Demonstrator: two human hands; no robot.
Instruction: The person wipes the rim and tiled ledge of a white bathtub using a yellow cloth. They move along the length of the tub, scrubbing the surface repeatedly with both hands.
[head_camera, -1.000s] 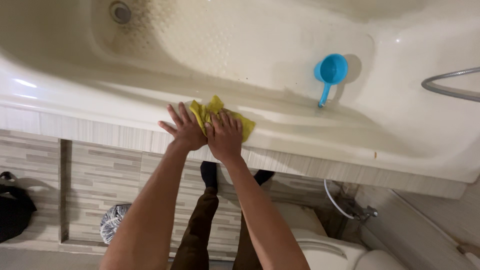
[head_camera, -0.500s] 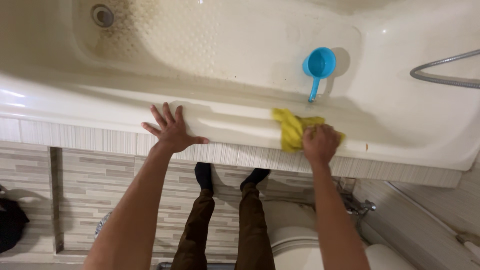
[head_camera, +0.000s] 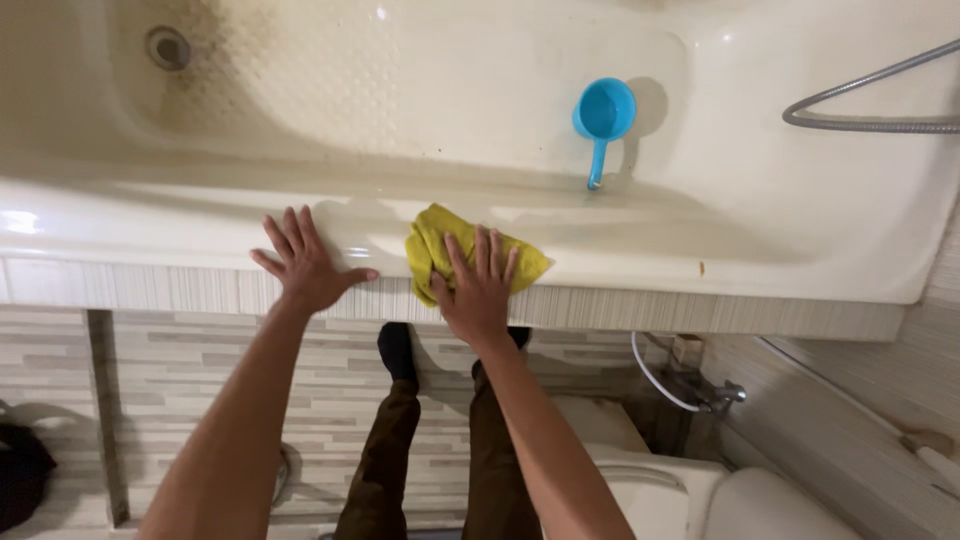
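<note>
A cream bathtub (head_camera: 150, 225) runs across the view, its broad rim nearest me. My left hand (head_camera: 304, 264) rests flat on that rim with fingers spread, holding nothing. A little to its right my right hand (head_camera: 477, 285) presses flat on a crumpled yellow cloth (head_camera: 435, 250) lying on the rim. A blue plastic scoop (head_camera: 603, 115) with a handle stands inside the tub, beyond the cloth to the right.
The tub drain (head_camera: 167, 47) is at the far left, with dark stains around it. A metal shower hose (head_camera: 860, 100) lies at the right end. Below the rim are a striped tiled tub front (head_camera: 200, 290), my legs, a white toilet (head_camera: 690, 495) and a wall valve (head_camera: 715, 395).
My right hand has slid the yellow cloth back left along the rim, from under the scoop to beside my left hand. Earlier it had swept right. My left hand stayed planted.
</note>
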